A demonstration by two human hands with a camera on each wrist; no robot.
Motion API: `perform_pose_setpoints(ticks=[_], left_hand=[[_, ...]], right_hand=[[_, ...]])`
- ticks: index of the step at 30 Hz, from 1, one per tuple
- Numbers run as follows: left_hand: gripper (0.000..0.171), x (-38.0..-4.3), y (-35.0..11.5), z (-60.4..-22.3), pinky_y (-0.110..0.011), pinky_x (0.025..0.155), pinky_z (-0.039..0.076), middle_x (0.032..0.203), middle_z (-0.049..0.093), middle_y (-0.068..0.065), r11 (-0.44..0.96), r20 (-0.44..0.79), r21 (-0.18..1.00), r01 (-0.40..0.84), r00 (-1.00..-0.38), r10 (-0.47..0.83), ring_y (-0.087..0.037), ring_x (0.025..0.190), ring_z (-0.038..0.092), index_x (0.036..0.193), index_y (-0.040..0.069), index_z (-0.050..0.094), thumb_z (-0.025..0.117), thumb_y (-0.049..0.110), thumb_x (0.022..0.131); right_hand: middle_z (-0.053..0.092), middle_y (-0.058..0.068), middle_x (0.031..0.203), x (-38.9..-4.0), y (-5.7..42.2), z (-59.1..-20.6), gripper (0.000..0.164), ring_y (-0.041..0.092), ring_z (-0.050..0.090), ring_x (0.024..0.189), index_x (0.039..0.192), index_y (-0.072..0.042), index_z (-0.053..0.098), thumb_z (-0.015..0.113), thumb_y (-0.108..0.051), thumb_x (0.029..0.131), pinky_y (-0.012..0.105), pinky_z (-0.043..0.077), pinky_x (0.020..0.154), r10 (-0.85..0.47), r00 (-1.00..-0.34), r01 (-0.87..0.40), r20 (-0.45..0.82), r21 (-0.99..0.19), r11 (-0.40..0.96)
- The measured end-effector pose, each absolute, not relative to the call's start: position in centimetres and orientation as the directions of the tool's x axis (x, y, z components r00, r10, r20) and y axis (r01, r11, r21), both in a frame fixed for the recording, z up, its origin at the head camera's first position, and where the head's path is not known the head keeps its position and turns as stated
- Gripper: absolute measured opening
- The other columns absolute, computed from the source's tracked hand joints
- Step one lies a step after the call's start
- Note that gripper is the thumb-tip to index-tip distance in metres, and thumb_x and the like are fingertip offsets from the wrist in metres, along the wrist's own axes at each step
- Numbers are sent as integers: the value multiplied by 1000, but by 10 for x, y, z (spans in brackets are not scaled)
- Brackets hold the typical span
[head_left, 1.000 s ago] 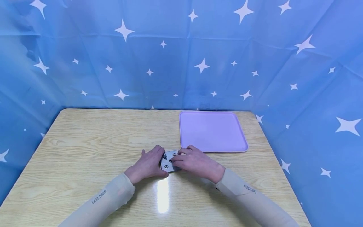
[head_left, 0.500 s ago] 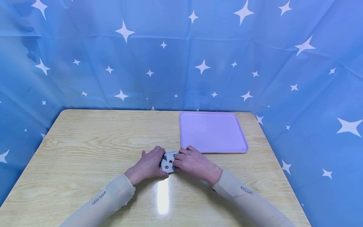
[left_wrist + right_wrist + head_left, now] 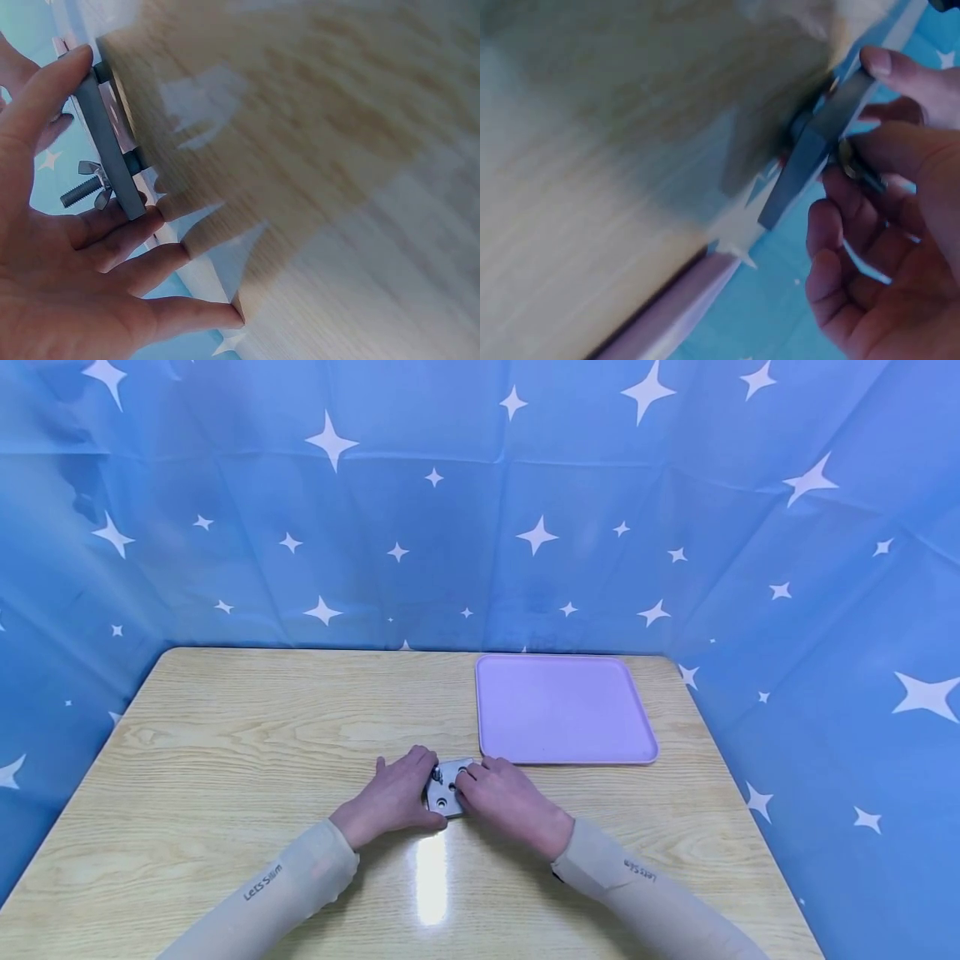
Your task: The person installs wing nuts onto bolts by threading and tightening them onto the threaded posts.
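A thick grey metal plate (image 3: 453,800) with several holes is held raised off the table by dark round feet (image 3: 135,159). My left hand (image 3: 393,797) grips its left side, thumb at the near edge and fingertips at the far edge, the other fingers spread to the tabletop. Near that hand a wing nut (image 3: 90,168) sits on an upright threaded bolt (image 3: 79,192). At the plate's right side, my right hand (image 3: 512,800) pinches a second wing nut (image 3: 845,156) between thumb and index finger, its bolt poking out beyond. The right hand covers that part in the head view.
A shallow purple tray (image 3: 566,752) lies at the back right, just behind the right hand. The wooden table (image 3: 262,735) extends to both sides. A blue curtain with white stars (image 3: 450,568) hangs behind and beside it.
My right hand has shifted slightly left, and its fingers have drawn in from lying over the plate to pinching at its right side. The left hand and plate have stayed in place.
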State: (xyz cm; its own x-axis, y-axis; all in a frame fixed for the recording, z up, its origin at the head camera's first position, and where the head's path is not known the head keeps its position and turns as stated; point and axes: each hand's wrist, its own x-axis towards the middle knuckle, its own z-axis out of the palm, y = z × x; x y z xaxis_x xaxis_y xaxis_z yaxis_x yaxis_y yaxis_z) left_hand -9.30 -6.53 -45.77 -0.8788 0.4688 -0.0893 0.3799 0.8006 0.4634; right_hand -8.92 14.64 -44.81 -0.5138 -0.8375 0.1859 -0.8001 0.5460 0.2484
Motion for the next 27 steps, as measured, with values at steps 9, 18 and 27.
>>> perform_pose_setpoints(ticks=[9,18,27], left_hand=[[71,-92,-65,-457,-78,90,42,112,56,-7,799,-85,464,382,-879,469,-22,93,57,117,6,57,96,39,67],[72,-91,-67,-456,-78,90,42,112,56,-6,791,-74,468,394,-874,480,-22,93,59,118,6,57,95,39,67],[69,-93,-66,-456,-76,89,42,106,54,-3,791,-89,481,378,-877,473,-19,86,54,116,8,57,95,40,67]], right_hand=[[61,-1,72,-85,141,-452,17,13,54,61,87,-9,60,75,-16,90,28,44,56,-771,-579,-765,264,150,626],[68,-8,123,-91,160,-429,26,15,60,113,123,-20,69,71,-23,97,37,49,88,-862,-502,-862,73,41,505],[67,-12,128,-93,170,-423,22,13,59,120,120,-24,72,70,-21,98,34,47,90,-921,-390,-909,25,152,389]])
